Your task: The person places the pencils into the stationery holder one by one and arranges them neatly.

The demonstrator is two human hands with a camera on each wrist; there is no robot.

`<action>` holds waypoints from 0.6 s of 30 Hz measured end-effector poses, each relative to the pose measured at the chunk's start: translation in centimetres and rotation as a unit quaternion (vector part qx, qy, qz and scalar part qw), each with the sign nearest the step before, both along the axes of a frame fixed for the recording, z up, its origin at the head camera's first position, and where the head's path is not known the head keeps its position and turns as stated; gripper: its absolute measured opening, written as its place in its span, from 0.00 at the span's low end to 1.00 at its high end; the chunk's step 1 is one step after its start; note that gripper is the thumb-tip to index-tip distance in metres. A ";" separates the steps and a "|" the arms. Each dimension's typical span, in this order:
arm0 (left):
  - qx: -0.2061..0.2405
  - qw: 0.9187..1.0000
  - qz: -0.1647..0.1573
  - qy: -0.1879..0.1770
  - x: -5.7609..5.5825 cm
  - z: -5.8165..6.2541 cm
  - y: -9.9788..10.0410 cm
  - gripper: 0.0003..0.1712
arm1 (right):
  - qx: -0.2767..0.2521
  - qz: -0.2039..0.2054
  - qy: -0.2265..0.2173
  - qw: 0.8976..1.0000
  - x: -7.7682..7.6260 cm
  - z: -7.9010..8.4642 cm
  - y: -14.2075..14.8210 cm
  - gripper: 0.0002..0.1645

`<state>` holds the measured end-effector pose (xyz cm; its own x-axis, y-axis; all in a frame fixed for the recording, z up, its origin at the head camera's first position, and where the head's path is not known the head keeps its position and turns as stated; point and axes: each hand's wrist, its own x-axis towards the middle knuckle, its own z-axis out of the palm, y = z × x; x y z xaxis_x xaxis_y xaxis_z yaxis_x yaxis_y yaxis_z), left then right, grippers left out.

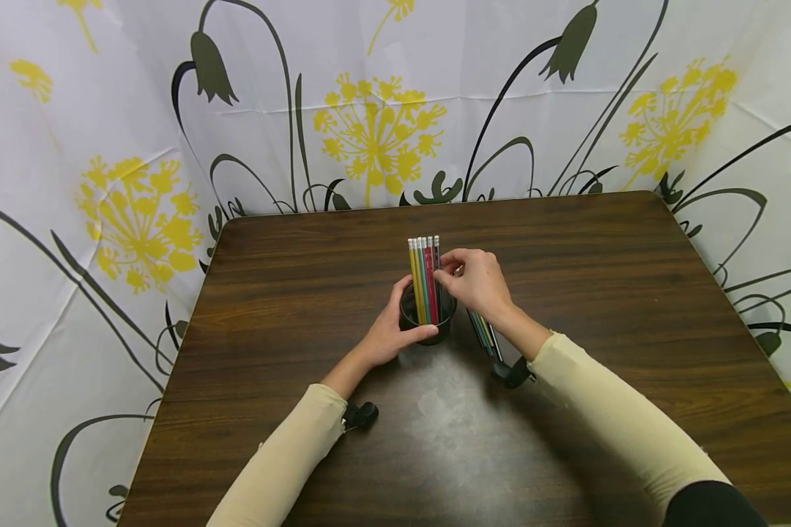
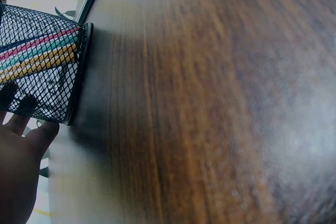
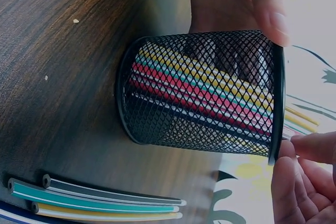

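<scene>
My left hand (image 1: 389,333): curls round the black mesh cup (image 3: 152,124).
My right hand (image 1: 480,282): pinches a dark pencil (image 1: 437,256) standing in it.
Pencil bunch (image 1: 425,282): between my hands; likely light, stiff, slick, best gripped near the erasers (image 1: 424,241).
Loose pencils (image 3: 94,199): on the table (image 1: 290,307), near my right hand.

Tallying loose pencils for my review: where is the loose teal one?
In the right wrist view, the loose teal pencil lies on the table at lower left, between a black pencil and a yellow pencil.
</scene>
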<state>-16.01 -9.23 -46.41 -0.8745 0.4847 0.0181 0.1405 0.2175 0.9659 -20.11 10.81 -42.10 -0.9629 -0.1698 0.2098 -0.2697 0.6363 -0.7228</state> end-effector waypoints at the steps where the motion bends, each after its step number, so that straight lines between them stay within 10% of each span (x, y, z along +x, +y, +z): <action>1: 0.000 1.000 -0.001 0.001 0.0 0.0 0.0 0.52 | -0.001 0.001 -0.003 1.000 0.0 0.0 0.0 0.10; 18: -0.007 1.000 0.008 0.020 -0.3 -0.6 0.1 0.54 | -0.053 -0.047 -0.080 0.994 -1.9 -1.6 3.9 0.11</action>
<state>-16.34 -9.16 -47.05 -0.8806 0.4715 0.0469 0.1758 0.2331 0.9564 -22.03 14.70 -43.74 -0.9959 -0.0635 0.0643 -0.0890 0.5708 -0.8163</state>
